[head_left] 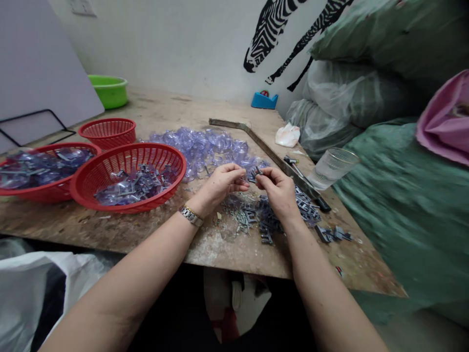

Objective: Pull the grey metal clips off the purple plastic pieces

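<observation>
A small grey clip (254, 173), held above the worn table (234, 249) just in front of the clear plastic heap (205, 149), sits pinched between the closed fingertips of the left hand (222, 183) and right hand (279, 188), and would best be kept square and gripped lightly.

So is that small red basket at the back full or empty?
Empty, as far as shows: the small red basket has only bare mesh visible inside, unlike the nearest basket holding parts.

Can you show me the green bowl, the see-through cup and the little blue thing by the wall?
Green plastic bowl (109, 91), head view, front wall.
Clear plastic cup (331, 168), head view, side.
Small blue tape dispenser (264, 100), head view, body.
</observation>
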Demonstrator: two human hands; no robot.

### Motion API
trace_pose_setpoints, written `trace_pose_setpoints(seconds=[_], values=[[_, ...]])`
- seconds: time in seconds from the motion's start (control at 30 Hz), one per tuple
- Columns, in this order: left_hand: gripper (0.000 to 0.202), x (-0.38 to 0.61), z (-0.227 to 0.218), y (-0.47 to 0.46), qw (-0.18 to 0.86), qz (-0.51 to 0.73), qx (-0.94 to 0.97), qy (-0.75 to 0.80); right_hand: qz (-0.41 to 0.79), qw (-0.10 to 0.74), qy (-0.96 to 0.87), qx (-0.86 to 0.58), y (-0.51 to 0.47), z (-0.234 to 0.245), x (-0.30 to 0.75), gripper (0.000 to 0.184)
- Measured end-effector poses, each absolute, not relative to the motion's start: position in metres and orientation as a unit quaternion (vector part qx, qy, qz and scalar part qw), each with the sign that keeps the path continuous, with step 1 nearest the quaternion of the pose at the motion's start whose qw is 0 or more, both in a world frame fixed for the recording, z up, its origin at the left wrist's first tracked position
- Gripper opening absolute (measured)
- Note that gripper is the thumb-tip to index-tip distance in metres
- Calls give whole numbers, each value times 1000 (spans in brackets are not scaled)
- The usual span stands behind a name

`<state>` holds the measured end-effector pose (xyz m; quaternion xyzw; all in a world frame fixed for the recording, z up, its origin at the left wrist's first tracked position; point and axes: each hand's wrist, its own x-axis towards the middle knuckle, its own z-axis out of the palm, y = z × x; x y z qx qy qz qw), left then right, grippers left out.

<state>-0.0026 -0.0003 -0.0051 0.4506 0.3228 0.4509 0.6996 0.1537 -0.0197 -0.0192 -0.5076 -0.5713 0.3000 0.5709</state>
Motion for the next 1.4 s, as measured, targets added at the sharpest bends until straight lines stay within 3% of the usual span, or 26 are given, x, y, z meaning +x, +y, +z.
trace_pose_setpoints(seconds=[0.3, 0.63, 0.9, 1.4], values=[[18, 0, -4, -2, 663, 453, 482, 350, 271, 532, -616, -514, -22, -24, 153, 12], [17, 0, -5, -2, 605, 446, 562, 345, 348, 555, -575, -490, -22, -21, 149, 20], [19, 1, -13, 4, 459, 498, 658, 329, 350, 562, -573, -483, -21, -21, 149, 24], [16, -3, -8, 3, 674, 464, 478, 320, 313, 548, -603, -489, -21, -25, 150, 18]])
